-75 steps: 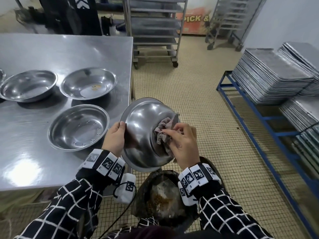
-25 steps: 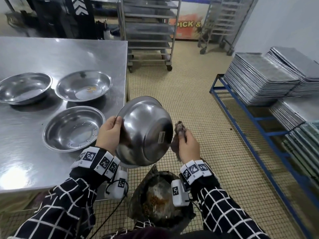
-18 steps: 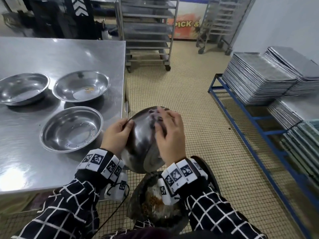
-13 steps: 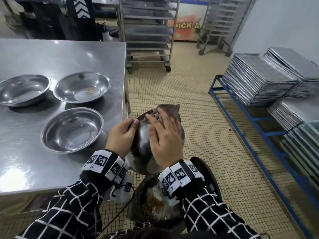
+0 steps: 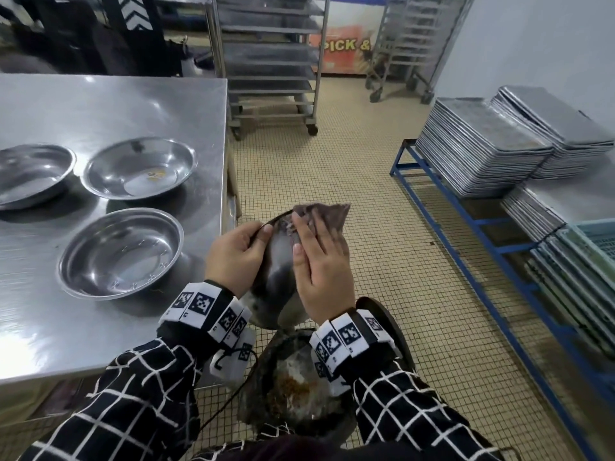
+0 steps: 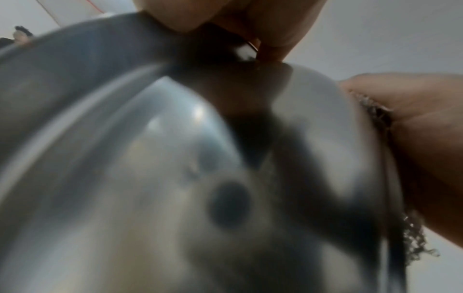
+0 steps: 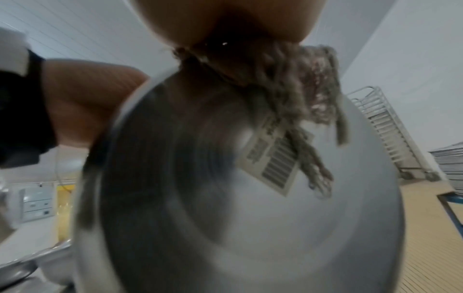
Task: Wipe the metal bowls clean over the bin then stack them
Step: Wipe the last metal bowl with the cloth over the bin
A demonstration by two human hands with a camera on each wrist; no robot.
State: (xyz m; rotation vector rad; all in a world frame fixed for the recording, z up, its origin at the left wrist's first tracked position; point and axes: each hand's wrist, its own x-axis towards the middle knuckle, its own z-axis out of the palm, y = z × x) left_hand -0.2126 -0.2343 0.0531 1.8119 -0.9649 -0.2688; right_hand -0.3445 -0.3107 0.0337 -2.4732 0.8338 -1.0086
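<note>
- Head view: the held bowl (image 5: 278,261) is mostly hidden between the two hands, so only a strip of its shiny outside and a piece of its rim show; its inside cannot be seen.
- It stands on edge, off the counter (image 5: 100,104), right above the bin (image 5: 299,387), whose far side is covered by the right wrist.
- The left hand (image 5: 238,257) grips the rim, thumb curled over the top edge.
- The right hand (image 5: 321,271) lies flat with straight fingers, pressing a brownish cloth (image 5: 327,214) against the bowl; a corner of the cloth sticks out past the fingertips.
- Three more bowls sit upright on the counter: a near one (image 5: 119,252), a far one (image 5: 139,168) with a small yellow smear, and one at the left (image 5: 31,174) cut off by the picture edge.
- Left wrist view: blurred. The bowl's curved metal outside (image 6: 150,178) fills the picture, with dark smudged reflections. The left fingers (image 6: 270,23) pinch the rim at the top; the right hand (image 6: 413,138) shows at the edge, with frayed cloth (image 6: 375,111) under it.
- Right wrist view: also blurred. The bowl's round base (image 7: 238,198) faces the camera and carries a white barcode sticker (image 7: 273,158). The cloth (image 7: 300,95) hangs bunched below the palm (image 7: 225,17) and partly covers the sticker. The fingers are out of sight here.
</note>
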